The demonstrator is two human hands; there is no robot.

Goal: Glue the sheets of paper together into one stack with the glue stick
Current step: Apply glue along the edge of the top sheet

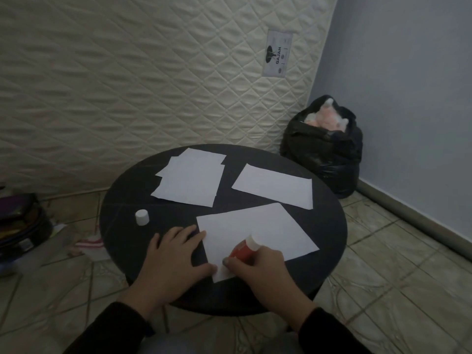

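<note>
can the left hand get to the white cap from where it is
Probably yes. The cap stands alone on the bare table, just beyond the left hand, with nothing between them. That hand lies flat holding down the sheet, so reaching would free the sheet while the right hand works the glue stick.

1. Glue stick (242, 250): lower body hidden inside the right hand (260, 264); label blurred, unreadable.
2. Near sheet of paper (255, 231): near-left corner partly covered by both hands.
3. Paper stack (190, 178): sheet count cannot be told.
4. Mattress label (278, 54): small print illegible.
5. Black bag (324, 152): pink and white contents blurred.
6. Dark items (18, 221) at left: cut off by edge, unidentifiable.
</note>
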